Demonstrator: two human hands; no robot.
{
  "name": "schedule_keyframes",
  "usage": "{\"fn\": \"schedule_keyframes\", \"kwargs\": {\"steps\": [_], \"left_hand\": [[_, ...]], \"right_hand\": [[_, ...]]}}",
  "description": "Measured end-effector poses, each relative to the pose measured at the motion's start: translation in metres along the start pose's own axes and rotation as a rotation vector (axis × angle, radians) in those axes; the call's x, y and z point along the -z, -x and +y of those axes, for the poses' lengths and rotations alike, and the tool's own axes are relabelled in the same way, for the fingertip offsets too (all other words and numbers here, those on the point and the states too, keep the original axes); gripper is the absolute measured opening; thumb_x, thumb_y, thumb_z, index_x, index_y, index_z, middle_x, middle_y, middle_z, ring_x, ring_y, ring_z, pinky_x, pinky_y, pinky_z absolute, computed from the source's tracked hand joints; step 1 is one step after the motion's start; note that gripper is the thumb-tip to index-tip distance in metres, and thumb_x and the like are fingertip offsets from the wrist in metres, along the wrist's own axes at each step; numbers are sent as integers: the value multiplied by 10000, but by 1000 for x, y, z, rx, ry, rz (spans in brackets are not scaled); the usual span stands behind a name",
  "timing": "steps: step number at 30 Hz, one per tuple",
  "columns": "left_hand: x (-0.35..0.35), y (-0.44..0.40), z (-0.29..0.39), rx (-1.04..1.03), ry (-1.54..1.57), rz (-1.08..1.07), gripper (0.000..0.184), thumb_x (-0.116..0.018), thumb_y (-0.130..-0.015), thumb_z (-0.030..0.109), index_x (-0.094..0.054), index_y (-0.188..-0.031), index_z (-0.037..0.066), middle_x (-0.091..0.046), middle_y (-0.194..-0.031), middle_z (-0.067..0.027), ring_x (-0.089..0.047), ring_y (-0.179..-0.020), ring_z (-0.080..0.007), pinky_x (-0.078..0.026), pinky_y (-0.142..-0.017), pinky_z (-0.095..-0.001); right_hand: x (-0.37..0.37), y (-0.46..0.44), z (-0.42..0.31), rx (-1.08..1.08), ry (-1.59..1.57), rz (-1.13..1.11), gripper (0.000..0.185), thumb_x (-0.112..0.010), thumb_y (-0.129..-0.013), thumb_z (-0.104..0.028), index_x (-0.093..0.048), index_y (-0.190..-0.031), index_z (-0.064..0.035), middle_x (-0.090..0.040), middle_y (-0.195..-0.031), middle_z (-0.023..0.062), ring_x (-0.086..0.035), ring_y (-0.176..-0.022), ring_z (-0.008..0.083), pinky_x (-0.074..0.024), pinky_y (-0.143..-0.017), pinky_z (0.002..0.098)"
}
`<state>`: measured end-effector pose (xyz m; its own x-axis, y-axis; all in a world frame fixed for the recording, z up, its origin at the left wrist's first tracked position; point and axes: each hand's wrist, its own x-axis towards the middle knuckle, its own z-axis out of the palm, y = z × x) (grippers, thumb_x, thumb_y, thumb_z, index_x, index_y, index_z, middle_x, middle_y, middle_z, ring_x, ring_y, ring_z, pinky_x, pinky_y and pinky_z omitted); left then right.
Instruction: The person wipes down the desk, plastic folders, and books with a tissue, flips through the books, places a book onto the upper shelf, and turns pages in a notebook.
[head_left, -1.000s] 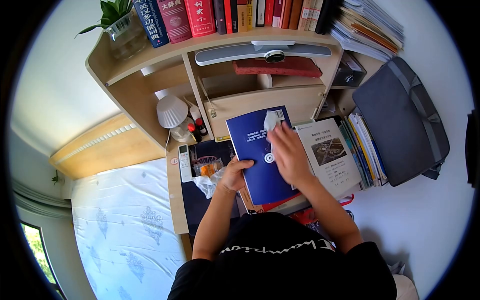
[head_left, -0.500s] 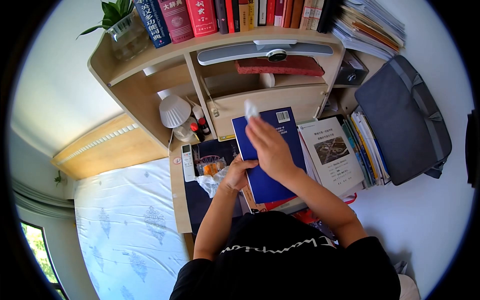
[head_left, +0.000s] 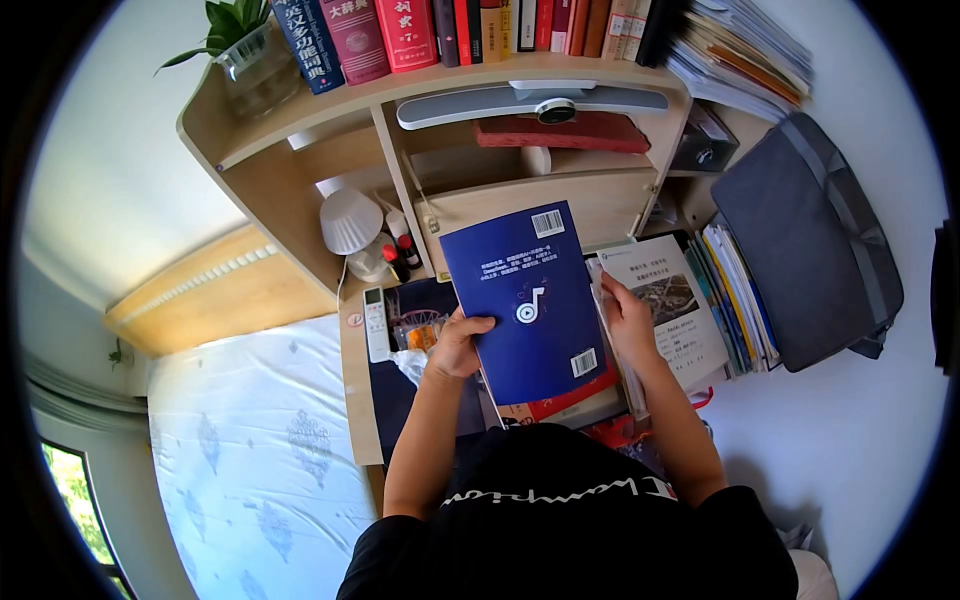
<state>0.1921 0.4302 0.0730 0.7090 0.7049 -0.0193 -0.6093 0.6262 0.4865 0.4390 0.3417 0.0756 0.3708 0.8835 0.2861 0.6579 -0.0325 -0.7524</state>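
Observation:
My left hand (head_left: 458,342) grips the left edge of a dark blue book (head_left: 540,350), thumb on its cover. The book is tilted toward me and shows a white music-note logo, white text and two barcodes. Just beyond its right edge is my right hand (head_left: 630,322), fingers pinched around what looks like a white tissue (head_left: 596,275), partly hidden. Beneath the blue book lie a red book (head_left: 575,395) and other books, mostly covered. A printed booklet (head_left: 680,320) with a photo on its front is right of my right hand.
On the desk's left are a remote control (head_left: 376,325), a crumpled white plastic bag (head_left: 408,366) and a lamp (head_left: 351,222). Upright folders (head_left: 740,290) and a grey laptop bag (head_left: 810,240) stand at the right. A shelf of books (head_left: 400,35) rises behind; a bed (head_left: 250,430) is at left.
My right hand has moved off the book's cover to its right side, taking the white tissue along. The book has shifted slightly left and its cover is now uncovered.

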Motion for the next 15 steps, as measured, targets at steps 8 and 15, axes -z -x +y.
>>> {"fn": "schedule_keyframes", "kwargs": {"steps": [8, 15], "left_hand": [[-8, -6, -5, 58, -46, -48, 406, -511, -742, -33, -496, -1147, -44, -598, -1067, -173, -622, -923, -269, -515, -828, -365], [-2, -5, -10, 28, -143, 70, 402, -502, -756, 22, -496, -1153, -36, -581, -1102, -174, -598, -971, -292, -496, -857, -383]], "right_hand": [[-3, -8, 0, -670, -1197, -181, 376, -412, -933, -321, -582, -1105, -33, -623, -984, 74, -594, -832, 130, -478, -752, 257], [-4, 2, -20, -591, -1388, -376, 444, -487, -911, -353, -486, -1204, -20, -574, -1120, 92, -591, -952, 174, -488, -826, 293]]}}
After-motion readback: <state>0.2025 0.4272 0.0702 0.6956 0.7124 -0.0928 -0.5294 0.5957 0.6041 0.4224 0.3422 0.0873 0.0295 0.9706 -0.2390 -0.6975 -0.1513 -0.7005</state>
